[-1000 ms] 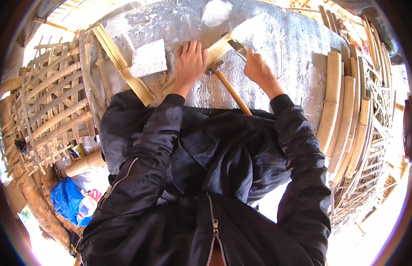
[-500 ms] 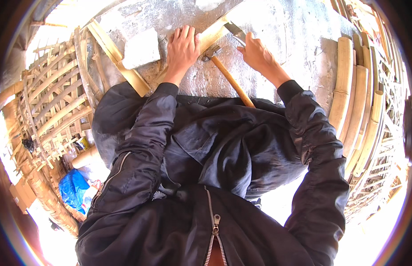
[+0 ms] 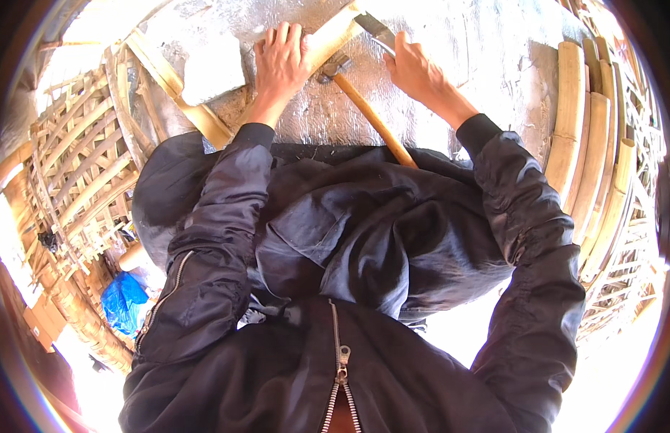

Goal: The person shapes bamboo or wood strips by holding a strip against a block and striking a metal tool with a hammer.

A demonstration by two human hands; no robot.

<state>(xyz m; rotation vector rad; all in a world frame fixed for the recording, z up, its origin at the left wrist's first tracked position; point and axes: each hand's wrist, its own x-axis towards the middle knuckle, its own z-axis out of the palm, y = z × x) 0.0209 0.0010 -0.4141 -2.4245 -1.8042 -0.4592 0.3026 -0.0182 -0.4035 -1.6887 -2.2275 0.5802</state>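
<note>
Left hand: on the bamboo strip, fingers bent over it — cannot tell whether they grip.
Right hand (image 3: 421, 71): fingers closed around the knife (image 3: 376, 32), blade at the strip's far end.
Bamboo strip (image 3: 333, 36): slanting across the grey surface (image 3: 486, 79), under the left hand (image 3: 281, 61).
Hammer (image 3: 375, 119): lying between the hands — head near the strip.
Bamboo poles (image 3: 568, 119): side by side, far right.

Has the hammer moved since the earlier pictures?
No: judged against the white block, the hammer still lies to its right, with no clear shift; the whole view has moved.
</note>
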